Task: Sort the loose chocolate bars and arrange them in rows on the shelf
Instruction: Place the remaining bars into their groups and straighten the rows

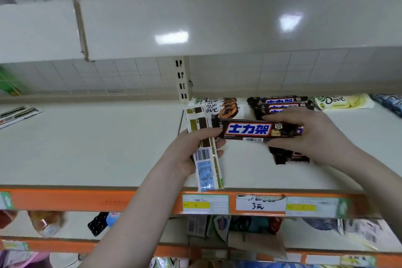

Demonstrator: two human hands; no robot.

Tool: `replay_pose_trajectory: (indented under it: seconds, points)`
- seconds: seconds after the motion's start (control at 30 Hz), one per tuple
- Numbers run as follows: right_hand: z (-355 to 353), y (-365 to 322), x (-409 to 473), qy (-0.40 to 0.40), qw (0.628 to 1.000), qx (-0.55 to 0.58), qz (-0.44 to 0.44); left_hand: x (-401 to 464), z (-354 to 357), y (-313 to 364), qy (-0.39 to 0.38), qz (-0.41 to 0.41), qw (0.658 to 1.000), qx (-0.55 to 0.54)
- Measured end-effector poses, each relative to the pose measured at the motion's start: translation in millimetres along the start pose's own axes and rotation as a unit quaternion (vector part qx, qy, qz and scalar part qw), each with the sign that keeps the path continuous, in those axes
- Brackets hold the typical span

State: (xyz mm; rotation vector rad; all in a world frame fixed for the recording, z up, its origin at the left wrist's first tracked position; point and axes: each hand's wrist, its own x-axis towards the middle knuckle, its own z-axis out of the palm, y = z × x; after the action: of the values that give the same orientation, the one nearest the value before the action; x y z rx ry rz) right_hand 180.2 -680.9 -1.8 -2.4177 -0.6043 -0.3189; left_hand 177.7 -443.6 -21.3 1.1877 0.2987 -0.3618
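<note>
My left hand [187,154] grips white Dove bars [205,159] held upright, backs facing me with barcodes showing. My right hand [313,135] holds a dark Snickers bar [256,130] level above the white shelf [108,148]; the bar's left end touches my left fingers. Under my right hand another dark bar [291,156] lies on the shelf. At the back lie stacked white Dove bars [219,106], a pile of Snickers bars [280,103] and a pale yellow-green Dove bar [343,102].
A blue wrapper [389,102] lies at the far right of the shelf. A flat packet [17,113] rests at the far left. The shelf's orange front rail [87,200] carries price tags [205,203]. An upper shelf [217,24] hangs overhead; lower shelves hold mixed goods.
</note>
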Motion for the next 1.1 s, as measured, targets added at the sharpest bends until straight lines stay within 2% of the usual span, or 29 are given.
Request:
replay_pose_trajectory:
  seconds: [0.17,0.4,0.53,0.8,1.1]
  points:
    - [-34.3,22.1,-25.4,0.041,0.994,-0.093,-0.039,-0.8,34.2,-6.9,-0.025,0.003,0.999,0.023]
    - [-60.4,60.4,-69.1,0.038,0.994,-0.085,-0.048,-1.8,79.8,-22.3,-0.06,-0.006,0.997,-0.04]
    - [-60.7,76.9,-87.6,0.02,0.995,-0.082,-0.055,-2.5,93.4,-33.2,-0.019,-0.017,0.997,-0.067]
    - [-54.4,99.5,-97.7,0.005,0.997,-0.078,-0.027,-7.8,104.2,-46.7,0.006,-0.044,0.993,-0.11]
    - [-53.2,105.2,-97.2,-0.002,0.998,-0.046,0.035,-8.3,109.4,-46.5,0.037,-0.08,0.994,-0.071]
